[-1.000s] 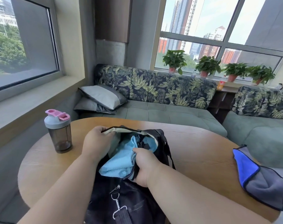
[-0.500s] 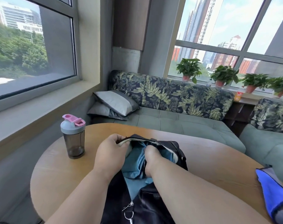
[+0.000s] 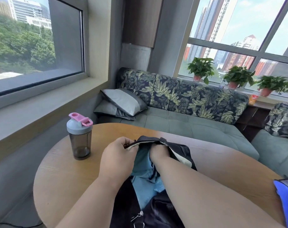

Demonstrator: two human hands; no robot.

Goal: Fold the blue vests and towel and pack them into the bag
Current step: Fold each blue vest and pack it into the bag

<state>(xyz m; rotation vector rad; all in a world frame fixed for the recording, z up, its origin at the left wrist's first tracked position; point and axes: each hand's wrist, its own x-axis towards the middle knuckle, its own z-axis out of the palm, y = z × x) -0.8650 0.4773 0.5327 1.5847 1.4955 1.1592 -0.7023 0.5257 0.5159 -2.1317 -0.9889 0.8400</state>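
Note:
A black bag with a pale lining lies open on the round wooden table. My left hand pinches the bag's rim at the left and holds the mouth open. My right hand is pushed into the opening, its fingers hidden inside. Light blue vest fabric fills the mouth and spills out below my hands. A blue and grey towel lies at the table's right edge, partly cut off by the frame.
A grey shaker bottle with a pink flip cap stands on the table left of the bag. A green sofa with leaf-print backrests and grey cushions runs behind the table. Potted plants line the windowsill.
My right hand has gone deeper into the bag, pushing the blue vest in. The camera has turned left, so the towel slid toward the right edge.

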